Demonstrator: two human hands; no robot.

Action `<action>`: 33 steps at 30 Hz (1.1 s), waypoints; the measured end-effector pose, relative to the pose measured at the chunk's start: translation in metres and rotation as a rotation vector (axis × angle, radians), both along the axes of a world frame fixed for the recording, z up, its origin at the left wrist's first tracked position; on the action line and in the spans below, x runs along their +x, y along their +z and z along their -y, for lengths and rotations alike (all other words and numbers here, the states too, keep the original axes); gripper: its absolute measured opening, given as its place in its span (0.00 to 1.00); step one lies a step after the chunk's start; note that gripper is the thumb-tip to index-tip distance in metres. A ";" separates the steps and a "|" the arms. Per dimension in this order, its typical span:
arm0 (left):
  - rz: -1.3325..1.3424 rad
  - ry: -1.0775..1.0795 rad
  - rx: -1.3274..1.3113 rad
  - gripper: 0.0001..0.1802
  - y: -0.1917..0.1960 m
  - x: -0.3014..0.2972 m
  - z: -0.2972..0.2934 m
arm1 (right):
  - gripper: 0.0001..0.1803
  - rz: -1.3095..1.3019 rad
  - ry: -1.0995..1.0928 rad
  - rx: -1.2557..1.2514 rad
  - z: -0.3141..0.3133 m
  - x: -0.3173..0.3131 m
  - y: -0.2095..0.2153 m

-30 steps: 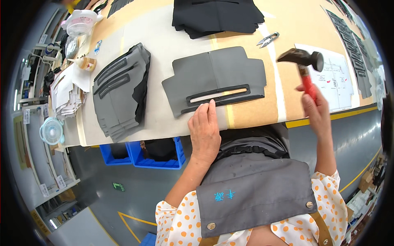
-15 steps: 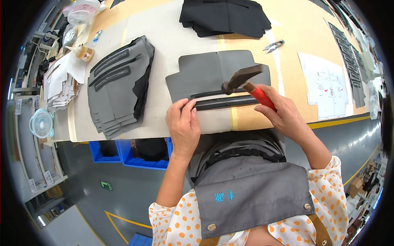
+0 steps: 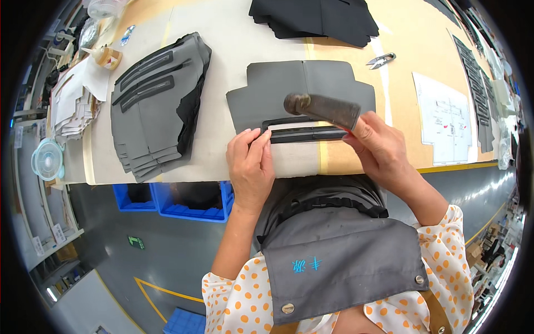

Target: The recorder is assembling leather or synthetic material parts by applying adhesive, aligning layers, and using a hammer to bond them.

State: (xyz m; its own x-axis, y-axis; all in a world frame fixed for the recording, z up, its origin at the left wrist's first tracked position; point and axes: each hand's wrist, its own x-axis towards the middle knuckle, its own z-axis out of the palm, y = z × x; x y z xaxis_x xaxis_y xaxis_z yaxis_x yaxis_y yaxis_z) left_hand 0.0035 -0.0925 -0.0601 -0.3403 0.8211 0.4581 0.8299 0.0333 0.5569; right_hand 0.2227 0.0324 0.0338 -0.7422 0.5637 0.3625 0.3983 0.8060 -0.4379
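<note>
A hammer (image 3: pixel 327 109) with a dark, worn metal head is in the grip of my right hand (image 3: pixel 382 149); its handle is mostly hidden behind the fingers. The head hovers over a grey fabric panel (image 3: pixel 267 83), which has notched corners and a centre line. Along the panel's near side runs a long slot framed by black strips (image 3: pixel 303 133). My left hand (image 3: pixel 250 164) rests at the slot's left end, its fingers stretched forward with the tips pressing down on the strip.
Left of the panel lies a stack of grey pieces (image 3: pixel 147 119) with black strips. Black pieces (image 3: pixel 317 19) lie at the back, thread snips (image 3: pixel 381 60) and a printed sheet (image 3: pixel 445 122) to the right. A glue bottle (image 3: pixel 105 57) stands far left. Blue bins (image 3: pixel 194 214) sit below the table edge.
The hammer has turned in my right hand, its head swinging nearer and its red handle passing out of sight. My left hand stays at the slot's end. The whole view has shifted slightly.
</note>
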 end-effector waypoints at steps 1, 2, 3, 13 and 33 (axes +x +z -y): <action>0.000 -0.004 0.002 0.11 0.002 -0.001 -0.003 | 0.35 0.003 0.028 0.018 0.000 0.000 -0.008; -0.002 -0.008 0.005 0.11 0.001 -0.001 -0.003 | 0.35 0.001 0.024 0.021 0.000 0.002 -0.013; 0.002 -0.016 0.009 0.11 -0.002 -0.001 -0.003 | 0.36 0.185 0.060 0.000 -0.001 0.005 -0.017; 0.022 -0.014 0.008 0.10 -0.003 -0.001 -0.001 | 0.35 0.351 0.079 -0.028 -0.003 0.009 -0.022; 0.020 -0.018 0.012 0.10 -0.004 -0.004 -0.002 | 0.37 0.304 0.036 0.018 -0.007 0.009 -0.014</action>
State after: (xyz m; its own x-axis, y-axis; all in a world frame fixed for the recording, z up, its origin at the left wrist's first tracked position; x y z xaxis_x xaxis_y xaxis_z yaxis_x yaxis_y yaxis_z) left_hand -0.0001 -0.0903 -0.0640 -0.3351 0.8214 0.4614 0.8191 0.0120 0.5736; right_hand 0.2314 0.0390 0.0195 -0.8374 0.5308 0.1305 0.4801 0.8284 -0.2886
